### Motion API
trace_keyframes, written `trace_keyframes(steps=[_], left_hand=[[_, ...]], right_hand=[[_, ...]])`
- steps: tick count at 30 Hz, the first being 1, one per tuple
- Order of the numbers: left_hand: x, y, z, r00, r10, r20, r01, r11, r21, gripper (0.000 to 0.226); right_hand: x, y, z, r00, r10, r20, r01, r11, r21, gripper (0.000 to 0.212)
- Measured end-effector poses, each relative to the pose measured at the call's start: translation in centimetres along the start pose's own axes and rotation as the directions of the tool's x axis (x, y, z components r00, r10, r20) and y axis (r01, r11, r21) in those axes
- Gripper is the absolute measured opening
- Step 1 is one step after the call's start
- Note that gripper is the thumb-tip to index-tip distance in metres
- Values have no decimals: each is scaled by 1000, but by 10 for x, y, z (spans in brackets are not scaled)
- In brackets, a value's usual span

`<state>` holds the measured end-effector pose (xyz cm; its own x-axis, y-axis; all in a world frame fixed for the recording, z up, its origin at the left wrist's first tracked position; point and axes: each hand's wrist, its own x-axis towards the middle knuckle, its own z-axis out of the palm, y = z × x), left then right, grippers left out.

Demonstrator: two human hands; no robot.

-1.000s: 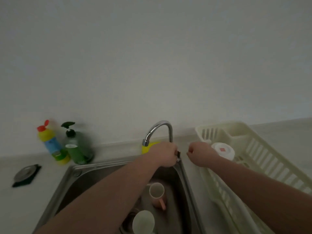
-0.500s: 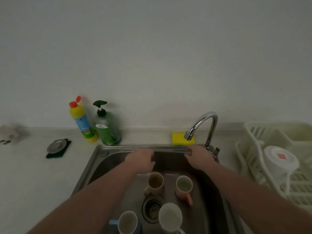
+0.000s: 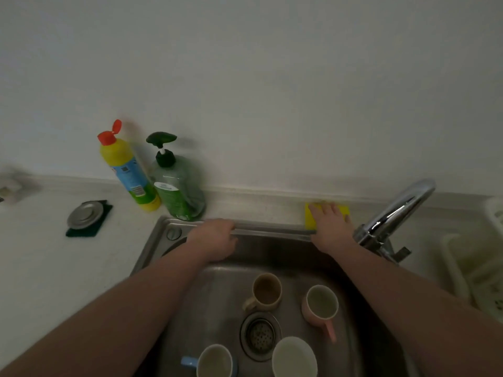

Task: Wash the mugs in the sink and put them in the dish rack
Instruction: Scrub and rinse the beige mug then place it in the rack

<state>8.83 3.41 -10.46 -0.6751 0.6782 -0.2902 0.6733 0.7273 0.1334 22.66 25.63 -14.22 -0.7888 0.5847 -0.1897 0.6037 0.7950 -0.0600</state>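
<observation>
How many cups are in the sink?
4. A beige mug sits behind the drain, a pink mug to its right, a blue-handled mug at the front left, and a white mug at the front right. Arms might hide more.

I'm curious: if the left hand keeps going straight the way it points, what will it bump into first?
Probably the green soap bottle. The left hand rests at the sink's back rim, pointing toward the wall, and the bottle stands just beyond; depth is hard to judge.
</observation>
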Motion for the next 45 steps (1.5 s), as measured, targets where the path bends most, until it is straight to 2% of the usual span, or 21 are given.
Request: trace_keyframes(steps=[2, 4, 9, 13, 16, 19, 22, 24, 26, 27, 29, 32, 34, 35, 36, 38, 42, 44, 45], left_hand=[[11, -7, 1, 1000, 13, -13, -13, 1000, -8, 39], [18, -12, 2, 1000, 11, -10, -11, 1000, -22, 42], [24, -24, 2, 999, 0, -55, -3, 998, -59, 41], [19, -33, -8, 995, -24, -97, 16, 996, -90, 39], [13, -37, -22, 989, -40, -144, 20, 990, -136, 36], [5, -41, -38, 965, -45, -257, 3, 987, -160, 31], [-5, -49, -53, 923, -41, -382, -35, 981, -190, 26], [-11, -54, -62, 886, -55, -460, -63, 970, -237, 23], [-15, -58, -73, 832, -102, -545, -64, 959, -277, 21], [-16, -59, -79, 793, -140, -594, -52, 954, -294, 19], [-15, -61, -91, 707, -227, -670, -26, 938, -346, 15], [-8, -66, -105, 590, -322, -740, -44, 903, -428, 18], [-2, -70, -111, 514, -326, -793, -37, 916, -400, 29], [1, -71, -114, 500, -328, -801, -35, 917, -397, 34], [4, -71, -119, 512, -342, -788, -37, 908, -418, 38], [13, -72, -128, 608, -400, -686, -42, 846, -531, 45], [30, -78, -140, 801, -464, -378, 2, 634, -773, 43], [31, -80, -140, 831, -467, -302, 6, 550, -835, 38], [32, -80, -139, 832, -467, -299, 3, 543, -840, 37]], right_hand=[[1, -3, 5, 998, 31, 53, -29, 999, -28, 82], [3, -7, 10, 995, 72, 69, -69, 997, -44, 77], [8, -12, 11, 996, 79, -42, -83, 991, -107, 53], [4, -31, 0, 990, 46, -131, -37, 997, 71, 41], [1, -64, -14, 971, 70, -230, 8, 946, 323, 32], [-3, -102, -34, 946, 138, -295, 88, 765, 638, 26], [-3, -132, -54, 944, 234, -232, 81, 518, 852, 21], [0, -149, -65, 942, 314, -120, 24, 295, 955, 13], [1, -163, -76, 938, 345, 30, -32, -2, 999, 11], [1, -169, -82, 941, 317, 117, -76, -140, 987, 15], [1, -178, -93, 943, 225, 244, -162, -330, 930, 22], [2, -188, -105, 941, 124, 316, -223, -476, 851, 20], [3, -193, -111, 942, 76, 326, -248, -494, 833, 18], [3, -195, -112, 942, 51, 332, -264, -497, 827, 19], [4, -198, -113, 941, 34, 336, -275, -497, 823, 20], [6, -203, -116, 944, 11, 331, -282, -496, 821, 18], [14, -211, -121, 952, -1, 305, -273, -450, 850, 12], [19, -213, -122, 960, 8, 281, -254, -405, 878, 10], [21, -213, -122, 962, 14, 272, -245, -389, 888, 11]])
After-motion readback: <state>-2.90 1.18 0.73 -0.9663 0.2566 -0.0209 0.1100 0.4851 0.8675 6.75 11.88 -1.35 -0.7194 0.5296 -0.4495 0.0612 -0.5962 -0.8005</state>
